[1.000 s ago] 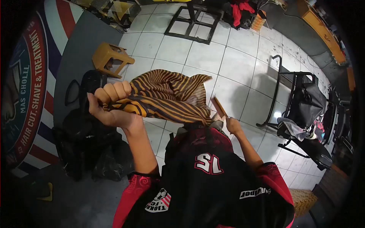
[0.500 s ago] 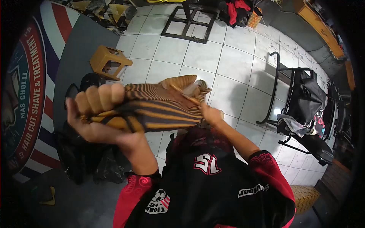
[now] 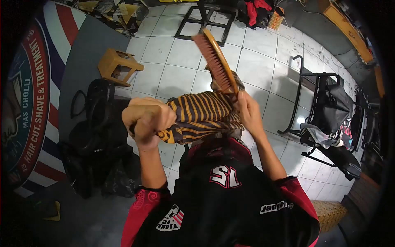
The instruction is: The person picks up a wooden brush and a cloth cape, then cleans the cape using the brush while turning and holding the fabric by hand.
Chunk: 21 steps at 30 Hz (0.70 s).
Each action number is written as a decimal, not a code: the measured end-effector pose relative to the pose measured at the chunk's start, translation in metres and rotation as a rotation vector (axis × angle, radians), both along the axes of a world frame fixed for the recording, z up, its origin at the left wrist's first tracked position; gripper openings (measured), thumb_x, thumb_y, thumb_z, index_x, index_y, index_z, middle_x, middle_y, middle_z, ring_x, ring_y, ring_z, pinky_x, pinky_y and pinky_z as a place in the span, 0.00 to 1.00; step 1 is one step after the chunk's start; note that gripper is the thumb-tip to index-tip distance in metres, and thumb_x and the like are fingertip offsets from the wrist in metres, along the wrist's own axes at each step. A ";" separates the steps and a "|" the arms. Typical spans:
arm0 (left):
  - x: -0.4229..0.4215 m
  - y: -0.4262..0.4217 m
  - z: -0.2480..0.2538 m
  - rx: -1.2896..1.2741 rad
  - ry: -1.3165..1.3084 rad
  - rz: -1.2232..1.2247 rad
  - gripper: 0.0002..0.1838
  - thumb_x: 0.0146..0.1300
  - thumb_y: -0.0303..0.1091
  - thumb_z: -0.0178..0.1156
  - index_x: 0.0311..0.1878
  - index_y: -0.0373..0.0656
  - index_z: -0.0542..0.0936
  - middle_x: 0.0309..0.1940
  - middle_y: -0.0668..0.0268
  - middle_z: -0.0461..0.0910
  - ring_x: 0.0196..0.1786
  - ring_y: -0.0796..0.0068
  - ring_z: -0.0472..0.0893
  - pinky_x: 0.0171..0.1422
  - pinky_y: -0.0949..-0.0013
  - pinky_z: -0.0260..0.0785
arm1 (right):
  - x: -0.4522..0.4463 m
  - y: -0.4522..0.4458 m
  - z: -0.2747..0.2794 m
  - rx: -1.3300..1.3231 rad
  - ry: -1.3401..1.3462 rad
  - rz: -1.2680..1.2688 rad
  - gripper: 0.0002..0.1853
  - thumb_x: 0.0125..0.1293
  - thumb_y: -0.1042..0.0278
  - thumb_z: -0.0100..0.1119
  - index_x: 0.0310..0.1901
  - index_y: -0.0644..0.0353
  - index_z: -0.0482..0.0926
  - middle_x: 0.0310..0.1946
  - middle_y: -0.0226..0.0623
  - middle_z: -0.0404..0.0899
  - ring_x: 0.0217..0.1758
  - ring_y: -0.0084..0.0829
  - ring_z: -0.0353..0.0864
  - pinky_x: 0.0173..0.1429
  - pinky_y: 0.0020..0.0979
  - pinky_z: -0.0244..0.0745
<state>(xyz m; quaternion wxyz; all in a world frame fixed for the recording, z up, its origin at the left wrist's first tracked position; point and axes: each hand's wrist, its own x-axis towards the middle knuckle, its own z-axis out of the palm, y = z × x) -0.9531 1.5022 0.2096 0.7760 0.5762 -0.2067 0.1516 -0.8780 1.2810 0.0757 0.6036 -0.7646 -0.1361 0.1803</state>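
A striped brown-and-black cloth is held in front of the wearer's chest, above a white tiled floor. One end of it is bunched in the left hand, whose grip is closed tightly around it; the fingers are curled and slightly blurred, and the fabric inside the fist is hidden. A brush with an amber back and reddish-brown bristles is held in the right hand. It is tilted, its far end pointing up and to the left of the view, with the bristles turned towards the left. Most of its handle is covered by the right grip, which is closed on it; whether cloth is also pinched there cannot be told. Part of the cloth is hidden behind the brush.

The wearer's legs are largely blocked by the black and red shirt. At the left, a barber sign is cut off by the dark lens edge, and black items beside it merge into shadow. At the right, a grey cloth is seen beside a black bag-like shape, hard to make out.
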 end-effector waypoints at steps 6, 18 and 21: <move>-0.008 -0.003 -0.007 -0.079 -0.175 0.638 0.23 0.60 0.38 0.48 0.11 0.48 0.56 0.06 0.73 0.56 0.07 0.82 0.54 0.11 0.78 0.46 | -0.030 0.003 -0.056 -0.208 -0.261 0.397 0.13 0.68 0.59 0.45 0.35 0.60 0.74 0.26 0.49 0.76 0.28 0.49 0.76 0.31 0.40 0.70; -0.017 0.020 0.007 -0.104 -0.002 0.395 0.22 0.66 0.41 0.44 0.15 0.48 0.56 0.10 0.73 0.53 0.11 0.84 0.50 0.16 0.79 0.45 | -0.005 -0.113 -0.231 -0.700 -0.267 0.254 0.14 0.66 0.62 0.42 0.34 0.62 0.76 0.24 0.41 0.78 0.24 0.40 0.78 0.27 0.40 0.70; 0.010 -0.017 0.021 0.134 0.208 0.786 0.23 0.68 0.46 0.45 0.18 0.47 0.56 0.13 0.74 0.53 0.14 0.84 0.50 0.19 0.78 0.45 | -0.006 -0.041 -0.072 -0.172 0.088 -0.050 0.19 0.71 0.54 0.37 0.36 0.62 0.71 0.18 0.29 0.67 0.17 0.21 0.65 0.21 0.26 0.61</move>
